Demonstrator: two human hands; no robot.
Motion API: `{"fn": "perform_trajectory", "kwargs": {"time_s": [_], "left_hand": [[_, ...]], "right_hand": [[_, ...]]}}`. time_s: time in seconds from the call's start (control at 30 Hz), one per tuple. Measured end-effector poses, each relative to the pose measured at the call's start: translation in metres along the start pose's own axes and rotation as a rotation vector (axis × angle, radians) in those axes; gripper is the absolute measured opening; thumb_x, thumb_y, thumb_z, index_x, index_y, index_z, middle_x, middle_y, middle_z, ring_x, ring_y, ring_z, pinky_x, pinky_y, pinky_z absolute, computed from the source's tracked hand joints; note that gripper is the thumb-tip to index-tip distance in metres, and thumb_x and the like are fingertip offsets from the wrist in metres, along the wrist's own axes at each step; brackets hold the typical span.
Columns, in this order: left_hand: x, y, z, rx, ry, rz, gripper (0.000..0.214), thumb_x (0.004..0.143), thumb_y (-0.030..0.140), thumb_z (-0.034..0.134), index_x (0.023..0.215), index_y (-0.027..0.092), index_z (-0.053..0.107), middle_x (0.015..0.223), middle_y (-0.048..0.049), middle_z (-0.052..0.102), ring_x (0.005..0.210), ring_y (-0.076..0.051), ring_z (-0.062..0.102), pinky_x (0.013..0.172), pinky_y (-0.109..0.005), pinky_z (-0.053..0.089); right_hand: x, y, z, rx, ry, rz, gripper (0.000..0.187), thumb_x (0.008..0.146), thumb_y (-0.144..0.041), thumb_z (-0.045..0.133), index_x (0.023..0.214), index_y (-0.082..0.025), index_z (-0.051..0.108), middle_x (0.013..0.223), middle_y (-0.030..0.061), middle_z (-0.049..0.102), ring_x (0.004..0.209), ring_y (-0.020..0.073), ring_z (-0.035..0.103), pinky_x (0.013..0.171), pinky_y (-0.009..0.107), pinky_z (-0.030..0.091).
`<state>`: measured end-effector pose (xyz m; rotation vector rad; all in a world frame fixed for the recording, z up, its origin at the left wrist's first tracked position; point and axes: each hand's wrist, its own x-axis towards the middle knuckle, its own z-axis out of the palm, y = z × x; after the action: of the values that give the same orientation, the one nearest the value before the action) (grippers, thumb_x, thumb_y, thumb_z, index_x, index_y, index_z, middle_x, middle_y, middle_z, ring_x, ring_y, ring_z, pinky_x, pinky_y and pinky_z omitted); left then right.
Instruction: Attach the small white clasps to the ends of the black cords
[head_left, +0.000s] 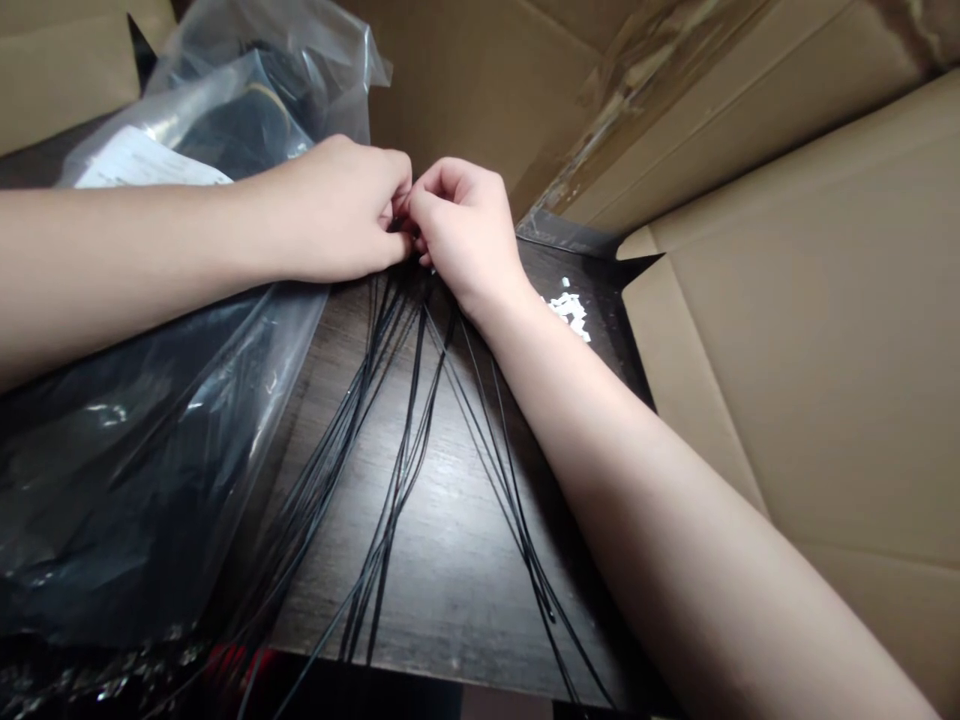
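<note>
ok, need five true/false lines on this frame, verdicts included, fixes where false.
1. The bare left hand and bare right hand are close together. True.
2. The thin black strands fan out from one tight bundle at the bottom. False: they converge at the hands and spread toward the bottom.
3. The small white pieces lie left of both hands. False: the small white pieces are on the right, on the dark wood-grain tabletop.
4. Tan cardboard stands at the right. True.
5. The clear plastic bag is on the left. True.

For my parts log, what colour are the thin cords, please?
The thin cords are black, as the head view shows.
</note>
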<state>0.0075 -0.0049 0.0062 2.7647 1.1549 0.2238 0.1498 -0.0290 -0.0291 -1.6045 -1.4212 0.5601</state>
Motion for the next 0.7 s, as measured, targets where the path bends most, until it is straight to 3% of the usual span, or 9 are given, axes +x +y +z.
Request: {"fn": "perform_trajectory", "kwargs": {"time_s": [0.37, 0.53, 0.7], "left_hand": [[0.0020, 0.0080, -0.0039, 0.181, -0.058, -0.004, 0.044, 0.085, 0.044, 0.035, 0.111, 0.016, 0.058, 0.098, -0.0062, 0.064, 0.082, -0.020, 0.056, 0.070, -0.033, 0.039], [0.0057, 0.0055, 0.0019, 0.105, 0.043, 0.021, 0.041, 0.081, 0.039, 0.043, 0.106, 0.013, 0.062, 0.092, -0.0093, 0.064, 0.092, -0.031, 0.066, 0.081, -0.039, 0.048], [0.0065, 0.0033, 0.0041, 0.105, 0.058, 0.036, 0.039, 0.082, 0.037, 0.044, 0.105, 0.011, 0.063, 0.091, -0.0100, 0.064, 0.097, -0.035, 0.067, 0.086, -0.045, 0.051]], "right_hand": [[0.0019, 0.0010, -0.0001, -0.028, -0.004, -0.025, 0.025, 0.083, -0.023, 0.057, 0.062, -0.026, 0.044, 0.062, -0.0004, 0.059, 0.062, 0.0167, 0.058, 0.052, 0.026, 0.045], [0.0049, 0.0015, 0.0005, -0.048, 0.012, -0.028, 0.025, 0.081, -0.015, 0.054, 0.060, -0.025, 0.044, 0.064, 0.0003, 0.058, 0.059, 0.0160, 0.056, 0.051, 0.028, 0.043], [0.0077, 0.0040, 0.0011, -0.071, 0.008, -0.045, 0.023, 0.080, -0.017, 0.054, 0.061, -0.026, 0.043, 0.061, 0.0002, 0.057, 0.061, 0.0168, 0.056, 0.051, 0.028, 0.042]]}}
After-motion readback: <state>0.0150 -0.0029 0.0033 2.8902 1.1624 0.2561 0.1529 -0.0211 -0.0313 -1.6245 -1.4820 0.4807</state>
